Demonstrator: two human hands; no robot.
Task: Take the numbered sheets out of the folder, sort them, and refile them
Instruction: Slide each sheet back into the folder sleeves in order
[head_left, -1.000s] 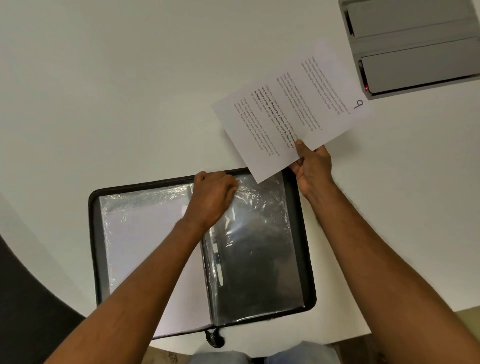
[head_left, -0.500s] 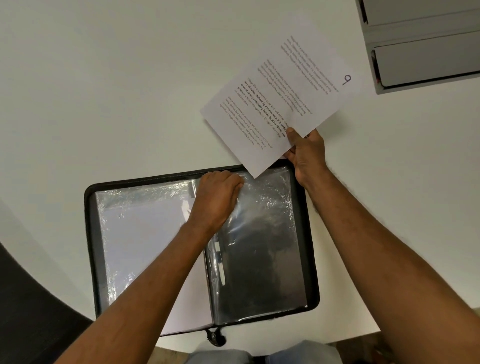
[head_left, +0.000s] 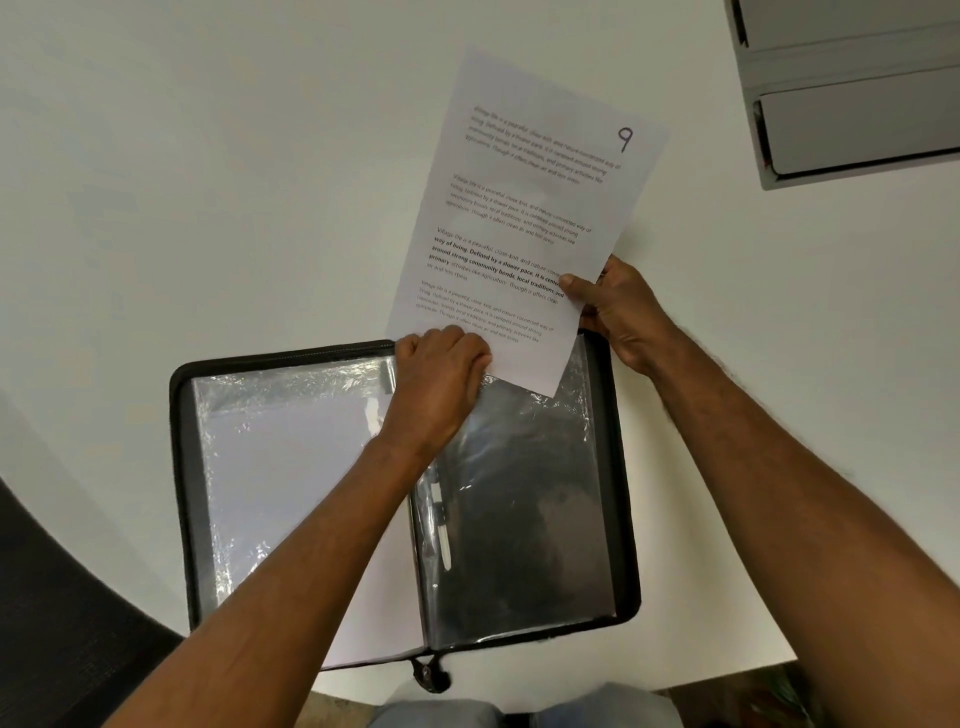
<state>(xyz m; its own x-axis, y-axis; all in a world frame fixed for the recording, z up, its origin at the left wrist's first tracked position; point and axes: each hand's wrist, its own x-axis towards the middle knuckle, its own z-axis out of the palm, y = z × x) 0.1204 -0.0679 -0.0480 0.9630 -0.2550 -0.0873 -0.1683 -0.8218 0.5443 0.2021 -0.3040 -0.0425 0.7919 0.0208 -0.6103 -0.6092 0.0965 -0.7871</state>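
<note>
- The right hand (head_left: 621, 312) is gripping the numbered sheet (head_left: 524, 218) at its right edge, thumb lying on the printed face and the other fingers curled behind the paper.
- The sheet is carrying four blocks of printed text and a handwritten 9 near its top right corner; it is tilting slightly, its upper part hanging over the white counter (head_left: 208, 182) and its lower edge reaching over the top of the folder (head_left: 626, 519).
- The left hand (head_left: 439, 379) is resting at the folder's top edge with fingers curled, knuckles up, touching the sheet's lower left corner; whether it is pinching the paper or the plastic sleeve under it, I cannot tell.
- The black zip folder is lying open on the counter just before the person, its clear sleeves showing: a white page (head_left: 291, 478) is sitting in the left sleeve, and the right sleeve (head_left: 524, 499) is looking dark and crinkled.
- A grey tray unit (head_left: 852, 98) is sitting at the far right of the counter, well apart from the folder.
</note>
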